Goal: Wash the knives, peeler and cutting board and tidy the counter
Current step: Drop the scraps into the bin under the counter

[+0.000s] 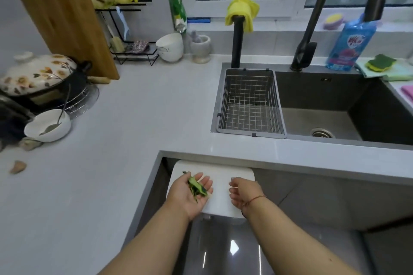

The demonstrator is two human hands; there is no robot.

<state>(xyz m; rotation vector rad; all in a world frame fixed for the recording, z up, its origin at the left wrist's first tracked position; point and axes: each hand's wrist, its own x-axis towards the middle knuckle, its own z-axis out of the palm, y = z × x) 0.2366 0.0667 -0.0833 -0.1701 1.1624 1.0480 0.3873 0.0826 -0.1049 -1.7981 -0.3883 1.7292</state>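
Left hand palm up, fingers loosely spread, cradling a small heap of green peelings. Right hand just beside it, fingers loosely curled, holding nothing. Both poised below the counter edge, over a white bin lid, or possibly a white board; hard to tell from this angle. Judging by that, scrap clearing under way. Sink beyond the counter edge dry-looking, with only a wire basket inside. Wooden cutting board far left of the sink, propped upright against the wall. No knives or peeler in view. Still left of the sink: white bowl with spoon and stray scraps. Tidying apparently unfinished.
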